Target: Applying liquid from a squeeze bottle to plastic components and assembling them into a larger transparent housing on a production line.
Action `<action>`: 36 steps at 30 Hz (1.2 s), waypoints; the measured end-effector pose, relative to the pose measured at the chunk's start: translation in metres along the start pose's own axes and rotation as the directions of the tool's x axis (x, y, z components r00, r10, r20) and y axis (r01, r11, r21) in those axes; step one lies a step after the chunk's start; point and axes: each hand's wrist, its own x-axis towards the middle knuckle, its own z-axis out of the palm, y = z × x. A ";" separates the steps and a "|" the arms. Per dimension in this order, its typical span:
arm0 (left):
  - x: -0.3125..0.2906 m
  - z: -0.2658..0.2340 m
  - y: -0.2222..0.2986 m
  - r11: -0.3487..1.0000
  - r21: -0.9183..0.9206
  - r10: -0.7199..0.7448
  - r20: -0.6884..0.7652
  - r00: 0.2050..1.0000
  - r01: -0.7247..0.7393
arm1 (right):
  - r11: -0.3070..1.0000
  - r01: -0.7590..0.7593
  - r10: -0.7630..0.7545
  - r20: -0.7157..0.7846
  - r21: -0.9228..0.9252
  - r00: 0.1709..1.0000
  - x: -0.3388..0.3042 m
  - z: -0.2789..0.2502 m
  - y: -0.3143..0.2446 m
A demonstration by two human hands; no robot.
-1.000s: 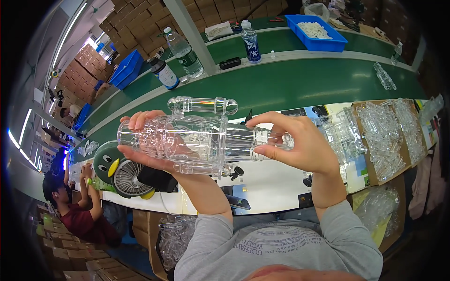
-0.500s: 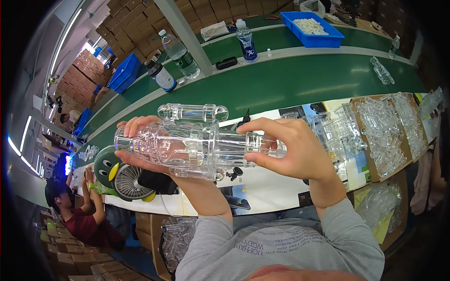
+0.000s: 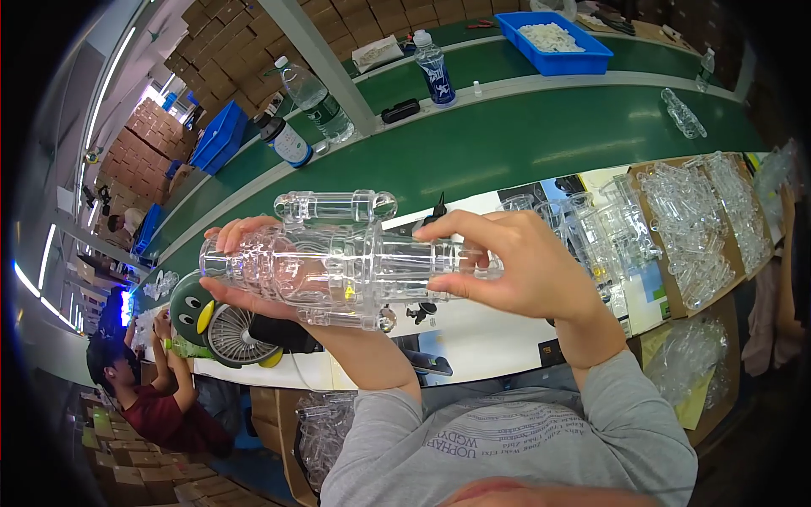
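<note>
A clear plastic rocket-shaped piece (image 3: 325,266) lies sideways in my two hands above the work table. Its wide, ringed body is at the left, with a slim clear tube (image 3: 334,205) along the far side and another along the near side. My left hand (image 3: 253,302) is wrapped round the wide part from below, its fingertips showing beyond the far edge. At the narrower right end, my right hand (image 3: 536,266) grips a small clear end part (image 3: 452,253) between thumb and fingers. How the inner parts join is hard to make out through the clear plastic.
Below my hands stands a green penguin-shaped fan (image 3: 232,329). Clear parts fill a cardboard tray (image 3: 672,291) at right and a box (image 3: 325,439) below the table. Bottles (image 3: 435,72) and a blue bin (image 3: 557,59) stand beyond the green belt (image 3: 541,127). A co-worker (image 3: 160,397) sits at left.
The clear piece and both hands have shifted slightly left in the picture. The background has shifted a little as well, and both hands keep their grip.
</note>
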 end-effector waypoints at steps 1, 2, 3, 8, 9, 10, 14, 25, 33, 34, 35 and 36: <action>0.000 0.001 0.002 0.998 0.057 0.016 -0.022 1.000 -0.014 | 1.000 -0.019 0.018 0.040 0.019 0.999 0.002 -0.001 0.003; -0.001 0.003 0.004 0.998 0.056 0.015 -0.021 1.000 -0.014 | 1.000 -0.018 0.017 0.039 0.018 0.999 0.004 -0.004 0.005; -0.002 0.005 0.007 0.983 0.184 0.026 -0.007 1.000 -0.024 | 1.000 -0.014 0.016 0.120 -0.019 0.993 0.006 -0.006 0.008; -0.009 0.016 0.007 0.710 0.687 0.187 0.029 0.982 -0.156 | 0.956 0.139 -0.112 0.117 -0.257 0.987 0.003 0.012 0.017; -0.010 0.016 0.006 0.711 0.679 0.168 0.089 0.982 -0.183 | 0.947 0.145 -0.130 0.070 -0.285 0.989 0.004 0.017 0.019; -0.011 0.017 0.007 0.712 0.669 0.149 0.152 0.977 -0.213 | 0.938 0.153 -0.154 0.024 -0.312 0.988 0.005 0.021 0.018; -0.020 0.024 0.011 0.859 0.492 -0.002 0.280 0.960 -0.142 | 0.968 0.183 -0.166 0.108 -0.171 0.980 0.006 0.018 0.012; -0.032 0.036 0.012 0.760 0.600 0.097 0.277 0.956 -0.251 | 0.969 0.178 -0.180 0.007 -0.172 0.984 0.006 0.042 0.006; -0.033 0.045 0.014 0.716 0.644 0.074 0.312 0.947 -0.269 | 0.967 0.173 -0.178 -0.008 -0.185 0.984 0.005 0.046 0.001; -0.030 0.043 0.016 0.753 0.615 0.004 0.352 0.936 -0.234 | 0.964 0.167 -0.170 0.005 -0.209 0.985 0.005 0.046 0.002; -0.028 0.039 0.016 0.755 0.613 0.003 0.349 0.937 -0.231 | 0.964 0.163 -0.166 0.004 -0.211 0.986 0.004 0.045 0.003; -0.026 0.035 0.017 0.771 0.600 -0.011 0.352 0.936 -0.216 | 0.965 0.151 -0.148 0.029 -0.214 0.989 0.004 0.044 0.004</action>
